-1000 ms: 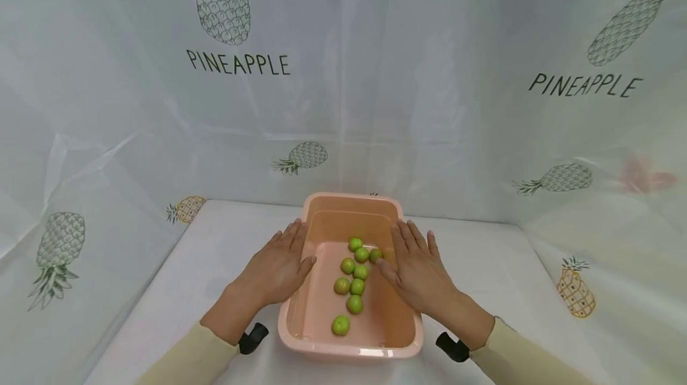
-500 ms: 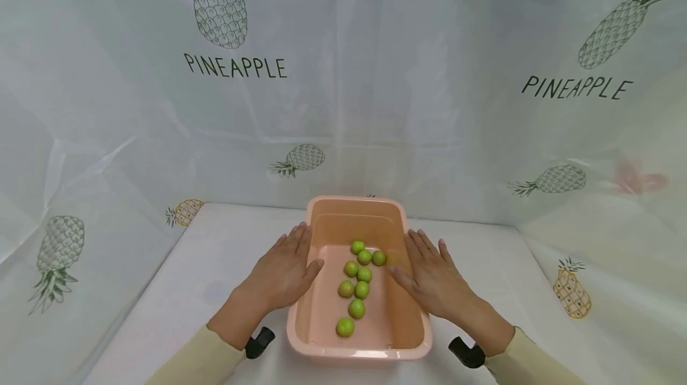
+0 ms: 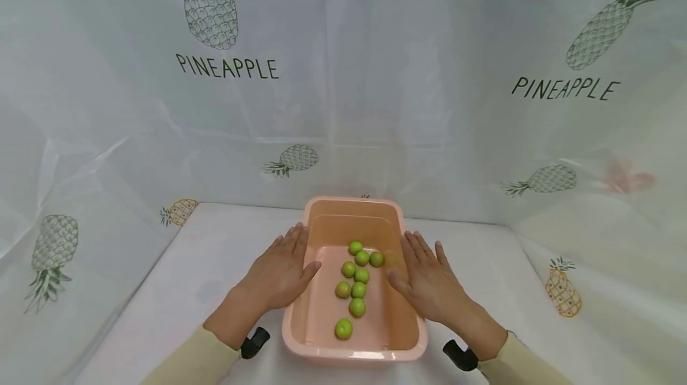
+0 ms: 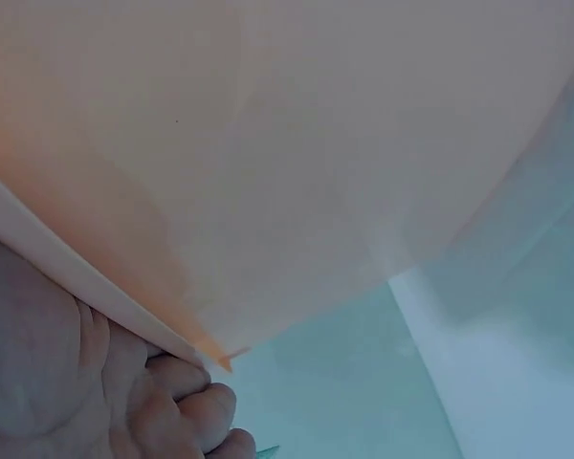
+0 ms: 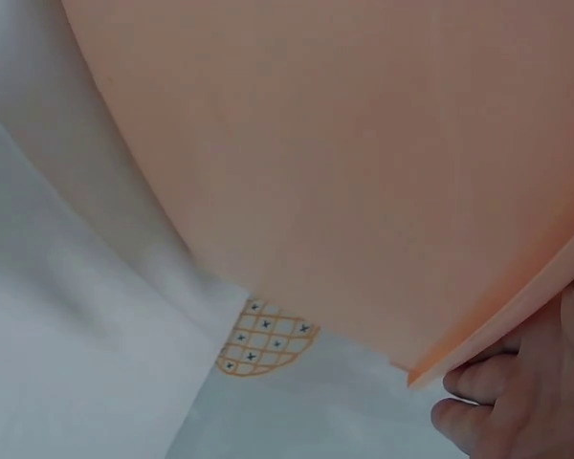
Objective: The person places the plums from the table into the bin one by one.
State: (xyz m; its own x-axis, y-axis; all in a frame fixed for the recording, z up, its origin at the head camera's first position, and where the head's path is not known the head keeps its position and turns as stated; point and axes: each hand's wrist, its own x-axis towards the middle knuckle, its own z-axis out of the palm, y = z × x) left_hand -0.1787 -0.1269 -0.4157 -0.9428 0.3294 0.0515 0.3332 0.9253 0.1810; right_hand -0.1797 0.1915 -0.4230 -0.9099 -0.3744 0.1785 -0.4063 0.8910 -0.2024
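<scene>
A peach-coloured plastic basin [image 3: 354,354] stands on the white table, with several small round green fruits [image 3: 357,307] scattered over its floor. Across its left rim lies my left hand [image 3: 279,272], fingers straight and pointing away, thumb reaching over the inside. My right hand [image 3: 432,281] rests the same way on the right rim, its thumb over the inner wall. From the left wrist, the palm [image 4: 38,354] appears against the rim beside the basin's outer wall [image 4: 297,172]. The right wrist view likewise has the fingers [image 5: 483,382] touching the rim, next to the outer wall [image 5: 344,172].
Behind the table [image 3: 214,254] hangs a pale plastic sheet [image 3: 376,105] printed with pineapples, and it continues down both sides. The far end of the basin is close to the sheet at the table's back edge.
The right hand has shifted slightly outward and nearer along the right rim, its thumb now apart from the fruit it overlapped. The left hand and fruits look almost unchanged; the head view has moved slightly.
</scene>
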